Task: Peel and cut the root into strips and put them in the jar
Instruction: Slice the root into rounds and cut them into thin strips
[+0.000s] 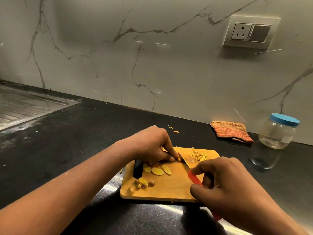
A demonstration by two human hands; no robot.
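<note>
Steadily, over the cutting board (169,189), the left hand (152,146) pinches a root slice (178,159) to keep it from sliding. The right hand (225,187) clenches the red knife (194,179). Cut strips (198,156) heap at the board's far edge, and the capped jar (277,133) stands off its right side.

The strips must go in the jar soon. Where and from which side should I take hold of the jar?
Grip the jar round its clear body, just below the blue lid, coming from the front: it stands upright, the wall is close behind it, and the cloth lies at its left.
</note>
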